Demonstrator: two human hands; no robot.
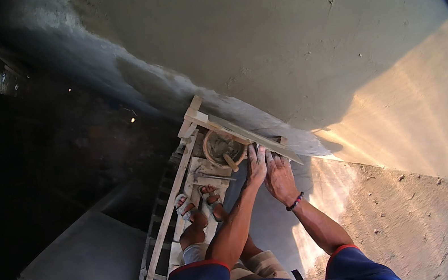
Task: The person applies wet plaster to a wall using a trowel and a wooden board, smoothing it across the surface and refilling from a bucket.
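My left hand (256,165) and my right hand (280,177) are side by side, fingers closed over the near edge of a long, thin, flat straightedge (289,154). It lies slantwise along the grey plastered wall (282,63). My thumbs and the far side of the straightedge are hard to make out. Left of my left hand stands a round mortar basin (207,149) with grey mix in it. A tool with a wooden handle (231,163) leans out over the basin's near rim.
Under my sandalled feet (187,207) is a narrow wooden scaffold with a long side rail (169,222). A flat tool with a metal edge (215,177) lies on its planks. A dark drop opens on the left. Rough sunlit wall (411,205) is on the right.
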